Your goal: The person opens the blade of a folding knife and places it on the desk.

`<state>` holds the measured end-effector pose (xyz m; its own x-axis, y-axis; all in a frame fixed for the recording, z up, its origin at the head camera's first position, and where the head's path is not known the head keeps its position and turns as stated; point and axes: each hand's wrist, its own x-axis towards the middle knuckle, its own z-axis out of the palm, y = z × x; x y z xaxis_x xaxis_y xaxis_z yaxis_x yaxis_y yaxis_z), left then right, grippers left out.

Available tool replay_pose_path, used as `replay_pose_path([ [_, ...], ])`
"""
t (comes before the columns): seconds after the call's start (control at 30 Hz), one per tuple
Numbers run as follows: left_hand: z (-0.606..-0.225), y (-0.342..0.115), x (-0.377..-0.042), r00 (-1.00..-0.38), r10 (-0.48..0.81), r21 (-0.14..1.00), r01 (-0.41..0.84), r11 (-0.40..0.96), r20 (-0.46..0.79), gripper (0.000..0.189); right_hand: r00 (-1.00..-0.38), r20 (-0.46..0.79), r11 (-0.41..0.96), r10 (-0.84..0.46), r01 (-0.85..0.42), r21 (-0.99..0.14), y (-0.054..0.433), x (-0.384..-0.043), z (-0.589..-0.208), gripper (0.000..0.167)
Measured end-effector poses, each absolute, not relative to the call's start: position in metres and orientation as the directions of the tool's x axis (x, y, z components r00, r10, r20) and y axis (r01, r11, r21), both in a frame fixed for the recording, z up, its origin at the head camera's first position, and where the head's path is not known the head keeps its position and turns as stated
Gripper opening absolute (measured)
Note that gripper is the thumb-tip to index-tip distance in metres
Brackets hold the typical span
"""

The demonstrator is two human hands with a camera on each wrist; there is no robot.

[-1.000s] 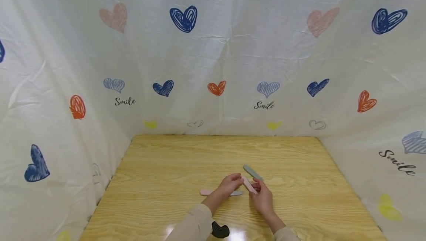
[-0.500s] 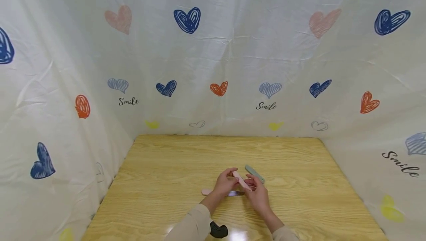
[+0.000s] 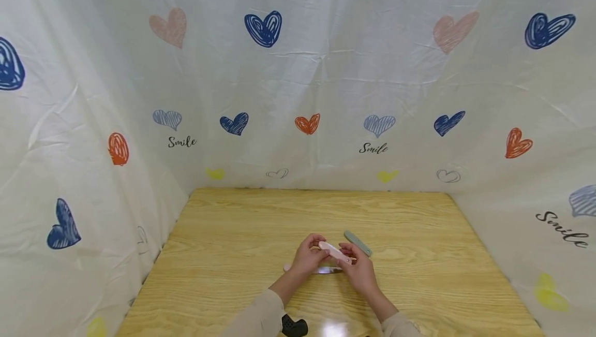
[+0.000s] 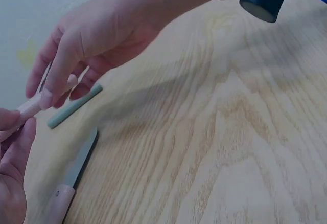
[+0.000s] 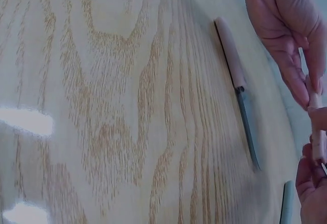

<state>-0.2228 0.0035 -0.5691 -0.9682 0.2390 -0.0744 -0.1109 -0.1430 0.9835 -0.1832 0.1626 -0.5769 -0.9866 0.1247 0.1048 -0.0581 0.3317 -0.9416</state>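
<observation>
Both hands hold a slim pink-handled folding knife [image 3: 336,252] just above the table. My left hand [image 3: 308,258] pinches its far-left end between thumb and fingers. My right hand [image 3: 362,270] grips the near-right end, where a small dark spot shows on the handle. No extended blade is seen on this knife; fingers cover parts of it. Under the hands, a second pink-handled knife [image 5: 232,55] lies on the table with its blade [image 4: 82,157] out. A grey-green folding knife [image 3: 357,243], seemingly folded, lies just beyond my right hand.
The wood-grain table [image 3: 233,223] is bounded at the back and sides by a white curtain [image 3: 279,83] printed with hearts. A black perforated object [image 3: 294,325] shows beside the left sleeve near the front.
Both hands have shifted a little left with the pink knife, which now lies at a flatter slant. The left fingers have moved farther along its end. The knives on the table stay put.
</observation>
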Motion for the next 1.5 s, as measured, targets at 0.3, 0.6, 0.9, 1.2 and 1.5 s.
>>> replay_pose_path([
  [0.3,-0.565,-0.011,-0.218,-0.970,0.241,0.980,-0.086,-0.178,-0.042,0.031,-0.997,-0.002,0.106,0.075,0.010,-0.994,0.157,-0.188,-0.576,0.029],
  [0.6,-0.565,-0.030,-0.208,-0.970,0.237,0.977,-0.098,-0.188,-0.051,0.035,-0.990,-0.117,0.011,-0.084,0.116,-0.993,0.157,-0.189,-0.572,0.030],
  [0.9,-0.562,-0.047,-0.199,-0.923,0.379,0.970,-0.153,-0.187,-0.072,0.040,-0.941,-0.176,-0.028,-0.290,0.192,-0.981,0.156,-0.189,-0.566,0.027],
  [1.2,-0.562,-0.059,-0.191,-0.892,0.438,0.989,-0.142,-0.034,-0.113,0.027,-0.915,-0.201,0.039,-0.351,0.200,-0.979,0.152,-0.187,-0.558,0.026],
  [1.5,-0.565,-0.061,-0.187,-0.889,0.449,0.994,-0.108,-0.004,-0.094,0.033,-0.928,-0.229,0.144,-0.293,0.194,-0.970,0.148,-0.185,-0.554,0.031],
])
